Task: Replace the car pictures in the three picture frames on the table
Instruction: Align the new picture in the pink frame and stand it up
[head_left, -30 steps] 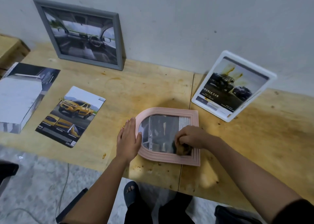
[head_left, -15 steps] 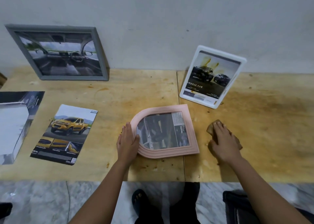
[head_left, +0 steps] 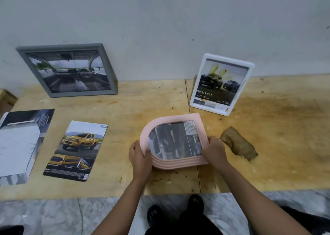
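A pink arched picture frame (head_left: 171, 118) with a dark car picture in it lies at the table's middle, its near edge tipped up. My left hand (head_left: 140, 155) grips its rounded left end. My right hand (head_left: 214, 151) grips its straight right end. A grey frame (head_left: 105, 65) with a car-interior picture leans on the wall at the back left. A white frame (head_left: 196, 92) with a "Double Cab" picture leans at the back right. A loose print of a yellow pickup (head_left: 76, 151) lies flat on the left.
A brown cloth (head_left: 238, 142) lies on the wooden table (head_left: 276, 163) just right of my right hand. A brochure with a white block on it (head_left: 17, 145) sits at the far left. My feet (head_left: 155, 215) stand on the marble floor under the table's front edge.
My right hand let go of the brown cloth on the table and moved left onto the pink frame's right end. Both hands now hold the frame, with its near edge raised.
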A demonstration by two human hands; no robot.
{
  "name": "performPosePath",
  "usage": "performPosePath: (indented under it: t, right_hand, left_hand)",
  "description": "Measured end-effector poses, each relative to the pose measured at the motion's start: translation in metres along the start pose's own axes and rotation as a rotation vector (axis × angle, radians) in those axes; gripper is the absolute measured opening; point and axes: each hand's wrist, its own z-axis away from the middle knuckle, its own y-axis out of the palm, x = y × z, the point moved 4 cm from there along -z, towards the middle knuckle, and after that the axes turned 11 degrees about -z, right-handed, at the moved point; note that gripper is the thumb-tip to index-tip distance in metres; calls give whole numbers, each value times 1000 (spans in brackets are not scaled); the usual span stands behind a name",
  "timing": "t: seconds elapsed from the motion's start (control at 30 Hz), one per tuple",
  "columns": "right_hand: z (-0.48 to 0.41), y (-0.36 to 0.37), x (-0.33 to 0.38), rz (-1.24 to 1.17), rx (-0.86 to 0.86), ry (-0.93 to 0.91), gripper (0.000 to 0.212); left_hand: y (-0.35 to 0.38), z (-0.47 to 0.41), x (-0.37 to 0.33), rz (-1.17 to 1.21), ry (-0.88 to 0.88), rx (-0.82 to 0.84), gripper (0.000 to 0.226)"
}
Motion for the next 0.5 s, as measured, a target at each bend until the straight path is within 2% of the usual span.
performPosePath:
  t: [0.07, 0.17, 0.27, 0.37, 0.5]
  right_hand:
    - [-3, -1, 3, -64, 67, 74, 41]
    - [7, 11, 11, -199, 204, 146, 26]
    - [12, 29, 36, -456, 346, 206, 35]
    - [-4, 46, 68, -616, 373, 252, 46]
    - [-32, 70, 117, -816, 448, 274, 26]
  left_hand:
    - [-10, 1, -16, 165, 59, 0, 35]
    - [-40, -6, -44, 396, 70, 72, 39]
    - [-74, -34, -66, 326, 133, 99, 46]
    - [-103, -63, -98, 240, 222, 33, 43]
    - [-131, -117, -143, 301, 313, 12, 28]
